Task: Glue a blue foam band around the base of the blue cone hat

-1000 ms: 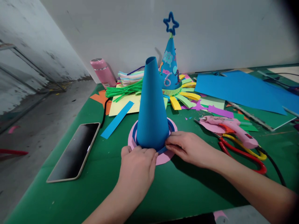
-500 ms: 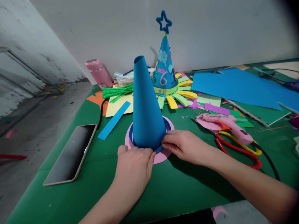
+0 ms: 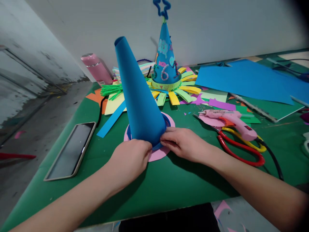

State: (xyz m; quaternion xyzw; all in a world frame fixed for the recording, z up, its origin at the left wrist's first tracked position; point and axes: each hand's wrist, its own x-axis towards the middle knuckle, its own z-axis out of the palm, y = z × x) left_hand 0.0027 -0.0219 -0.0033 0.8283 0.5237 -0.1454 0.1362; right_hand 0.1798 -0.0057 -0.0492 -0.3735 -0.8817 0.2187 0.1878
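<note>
A blue paper cone (image 3: 142, 100), with a small opening at its top, leans to the left on a pink paper ring (image 3: 156, 155). A blue paper strip (image 3: 167, 120) stands as a band around the cone's base. My left hand (image 3: 131, 156) is closed at the front of the base, on the cone's lower edge; its fingertips are partly hidden. At the base's right side, my right hand (image 3: 184, 143) pinches the band against the cone. Behind stands a decorated blue party hat (image 3: 166, 54) with a 6 and a pipe-cleaner star (image 3: 162, 8).
A phone (image 3: 71, 151) and a loose blue strip (image 3: 112, 120) lie left. Red and yellow scissors (image 3: 241, 151) and a pink glue gun (image 3: 231, 119) lie right. Green pipe cleaners (image 3: 112, 90), a pink bottle (image 3: 96, 69) and blue sheets (image 3: 241, 80) are farther back.
The cone has tipped further to the left. My left hand has turned and its fingers have drawn together at the base; my right hand keeps its pinch. The view has shifted slightly.
</note>
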